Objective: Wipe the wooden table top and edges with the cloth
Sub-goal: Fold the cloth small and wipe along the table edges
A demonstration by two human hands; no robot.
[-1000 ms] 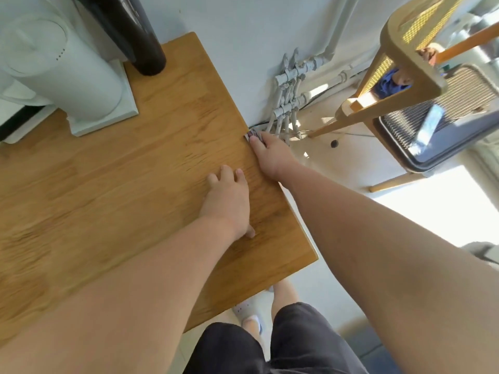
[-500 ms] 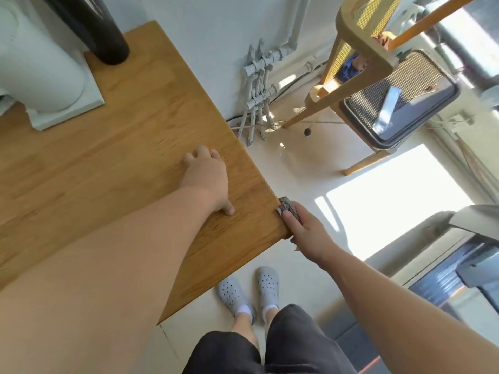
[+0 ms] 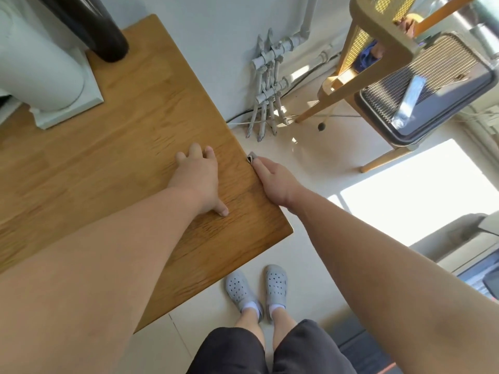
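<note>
Two hands work apart, each with its own job. The left hand [image 3: 198, 179] lies palm down on the desk [image 3: 129, 147], thumb out to the side and holding nothing. I judge that it braces the person while the other arm reaches along the side. The right hand [image 3: 272, 182] sits over the desk's right edge, gripping the cloth [image 3: 251, 158]. Only a small grey corner of the cloth shows past the forefinger, touching the wood. Held this way, the cloth is squeezed against the face of the edge, which suits a stroke along the edge more than one across the top. How the lower fingers lie under the rim cannot be seen. A white appliance [image 3: 40, 76] and a black cylinder [image 3: 100, 31] stand at the far end, well apart from both hands. The step in hand looks like wiping the edge.
</note>
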